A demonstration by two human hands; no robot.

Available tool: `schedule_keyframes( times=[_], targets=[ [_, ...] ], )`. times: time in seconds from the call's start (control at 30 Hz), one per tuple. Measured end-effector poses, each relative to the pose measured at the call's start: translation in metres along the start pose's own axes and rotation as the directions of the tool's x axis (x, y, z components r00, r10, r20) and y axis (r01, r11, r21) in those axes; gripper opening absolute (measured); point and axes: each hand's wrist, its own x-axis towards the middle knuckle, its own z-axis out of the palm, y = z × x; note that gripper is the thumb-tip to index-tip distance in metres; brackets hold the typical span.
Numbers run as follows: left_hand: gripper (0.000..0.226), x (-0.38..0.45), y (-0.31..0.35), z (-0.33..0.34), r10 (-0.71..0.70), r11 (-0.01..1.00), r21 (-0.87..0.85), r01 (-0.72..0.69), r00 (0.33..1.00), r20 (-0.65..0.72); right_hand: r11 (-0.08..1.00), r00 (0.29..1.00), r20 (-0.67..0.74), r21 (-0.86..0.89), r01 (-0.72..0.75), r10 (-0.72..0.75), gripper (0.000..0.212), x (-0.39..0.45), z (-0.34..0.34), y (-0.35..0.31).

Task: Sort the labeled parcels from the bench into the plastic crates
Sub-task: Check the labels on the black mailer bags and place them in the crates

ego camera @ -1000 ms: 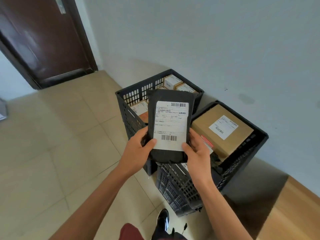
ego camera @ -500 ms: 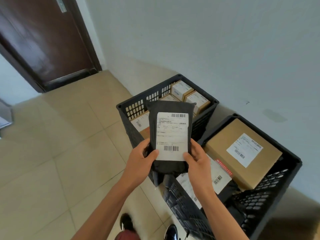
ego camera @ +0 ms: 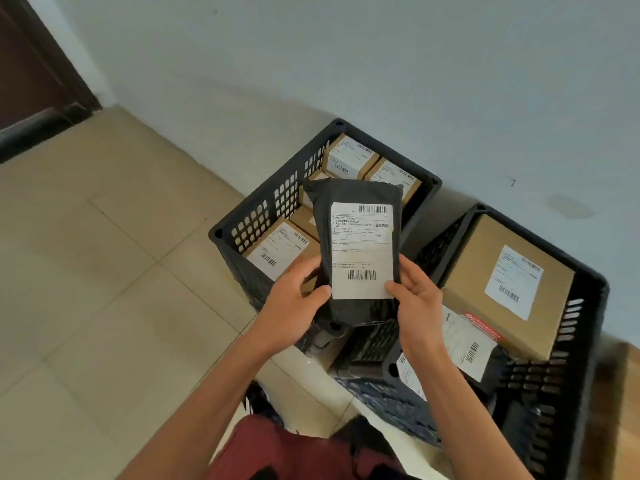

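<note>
Reading the label looks like the step in hand: black parcel [ego camera: 360, 251] held upright over the left crate [ego camera: 273, 202], left hand [ego camera: 294, 306] and right hand [ego camera: 415, 299] pinching its lower edges, thumbs on front. Next move calls for choosing between this and the right crate [ego camera: 571, 341], then lowering it in.

Beige tiled floor [ego camera: 104, 271], two black crates [ego camera: 263, 216] [ego camera: 571, 358] standing on it
</note>
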Motion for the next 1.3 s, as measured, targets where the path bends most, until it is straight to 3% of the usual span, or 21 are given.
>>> schedule_keyframes(
  times=[0.2,0.37,0.57,0.7,0.83,0.97,1.03,1.3],
  targets=[
    [0.048,0.042,-0.014,-0.025,-0.014,1.0,-0.006,0.015,0.996,0.088,0.999,0.989,-0.14,0.017,-0.039,0.041,0.051,0.01,0.029,0.003],
    [0.041,0.072,-0.021,-0.022,-0.062,0.998,-0.015,0.065,0.99,0.128,0.997,0.985,-0.17,-0.058,-0.046,0.035,0.051,0.033,0.029,0.001],
    [0.032,0.097,-0.017,-0.018,-0.161,0.986,0.042,0.159,0.985,0.069,0.981,0.998,-0.064,-0.193,-0.025,0.013,0.049,0.083,0.028,-0.007],
    [0.028,0.111,-0.022,-0.021,-0.276,0.955,0.13,0.266,0.959,0.066,0.956,0.996,0.086,-0.293,-0.013,0.039,0.046,0.128,0.032,-0.002],
    [0.017,0.122,-0.032,-0.032,-0.375,0.883,0.311,0.35,0.927,0.024,0.916,0.965,0.252,-0.399,0.031,0.078,0.047,0.165,0.053,0.013],
    [0.033,0.133,-0.045,-0.046,-0.463,0.757,0.541,0.366,0.885,0.049,0.87,0.924,0.359,-0.489,0.068,0.129,0.05,0.19,0.08,0.038],
    [0.043,0.139,-0.052,-0.056,-0.507,0.684,0.638,0.352,0.859,0.071,0.85,0.911,0.382,-0.521,0.075,0.154,0.048,0.2,0.092,0.053],
    [0.034,0.167,-0.077,-0.088,-0.51,0.542,0.814,0.209,0.851,0.121,0.811,0.905,0.362,-0.585,0.033,0.224,0.05,0.216,0.127,0.094]
  ],
)
